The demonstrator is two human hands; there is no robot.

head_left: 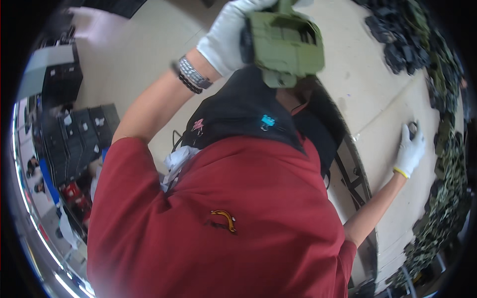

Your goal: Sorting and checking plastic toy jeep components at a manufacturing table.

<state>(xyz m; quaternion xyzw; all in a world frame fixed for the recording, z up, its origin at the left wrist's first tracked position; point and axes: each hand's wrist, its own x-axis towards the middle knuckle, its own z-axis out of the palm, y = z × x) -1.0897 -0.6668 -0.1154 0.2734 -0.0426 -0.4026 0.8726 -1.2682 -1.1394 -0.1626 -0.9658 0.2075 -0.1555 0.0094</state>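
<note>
My left hand point(231, 37), in a white glove, is raised at the top of the view. It grips an olive-green plastic toy vehicle body point(285, 47) with a window opening in it; a black round part, wheel-like, shows on the side by my palm. My right hand point(410, 154), in a white glove with a yellow cuff, reaches far out to the right over the pale tabletop point(372, 109). Its fingers close around a small dark round part point(413, 129), which looks like a toy wheel, near the heap of green parts.
Black parts point(397, 49) lie heaped at the table's far right. A long pile of small green parts point(442, 198) runs down the right side. Dark crates point(74, 136) are stacked on the left. The table edge point(355, 154) passes right of my body.
</note>
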